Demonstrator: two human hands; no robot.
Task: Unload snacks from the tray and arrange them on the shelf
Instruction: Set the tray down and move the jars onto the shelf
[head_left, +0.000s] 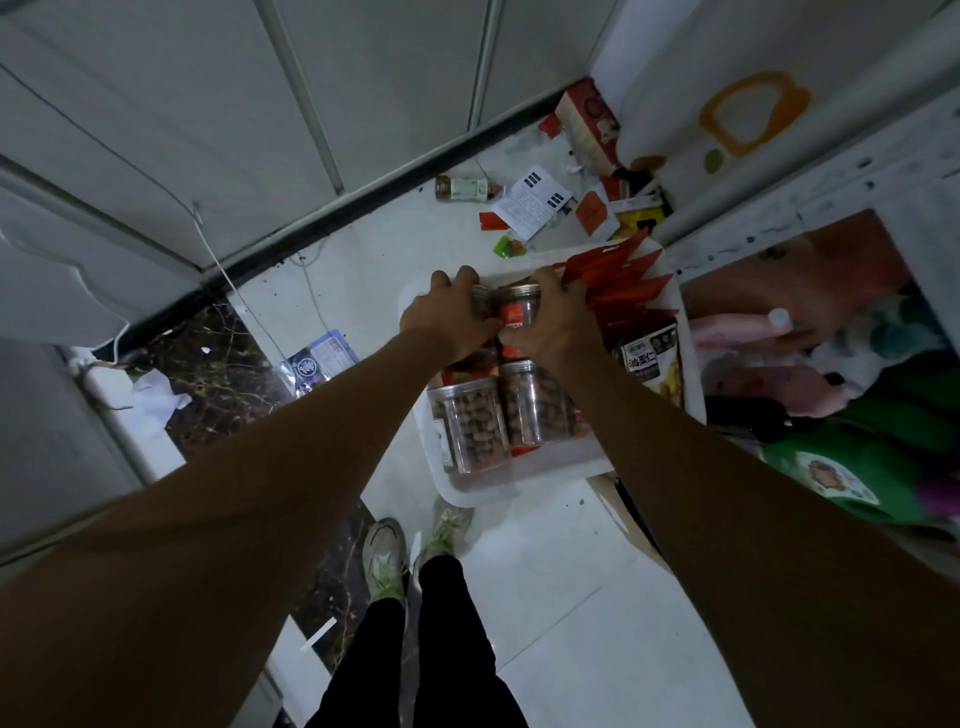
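Together, the left hand (449, 317) and right hand (550, 322) clasped jars (519, 309) over the tray (519, 483) — each grip wrapped round one.

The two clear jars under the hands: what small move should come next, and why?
Probably lift both jars straight up out of the white tray. The left hand and the right hand are each closed around a clear jar, and two more jars lie close below, so a sideways pull might knock them.
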